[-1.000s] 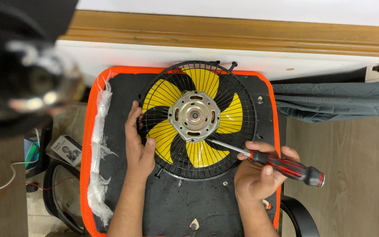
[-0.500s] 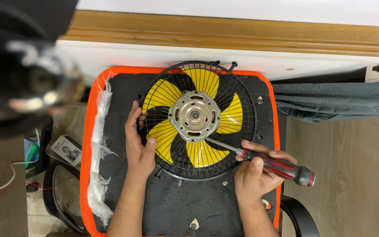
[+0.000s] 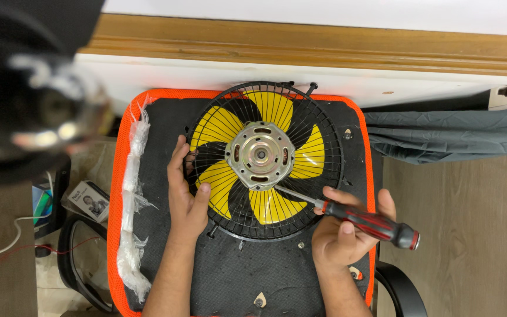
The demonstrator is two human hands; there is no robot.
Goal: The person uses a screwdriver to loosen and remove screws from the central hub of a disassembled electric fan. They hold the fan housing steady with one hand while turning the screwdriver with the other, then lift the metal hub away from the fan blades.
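A round fan with yellow blades [image 3: 218, 126] behind a black wire grille [image 3: 324, 126] lies flat on a black seat pad with an orange rim [image 3: 118, 194]. A silver motor hub [image 3: 260, 155] sits at its centre. My left hand [image 3: 184, 196] rests on the grille's left edge, fingers spread over the wires. My right hand [image 3: 341, 232] grips a red and black screwdriver [image 3: 368, 222]. Its metal shaft points up-left through the grille, the tip close to the hub's lower right corner.
A crumpled clear plastic wrap [image 3: 131, 199] lies along the pad's left side. Small screws [image 3: 347, 134] sit on the pad. A wooden-edged white ledge [image 3: 300, 44] runs behind, grey cloth [image 3: 447, 135] at right. A blurred dark object [image 3: 24, 100] fills the upper left.
My right hand with the screwdriver has shifted slightly left and down, bringing the tip nearer the motor hub. My left hand and the fan have stayed put.
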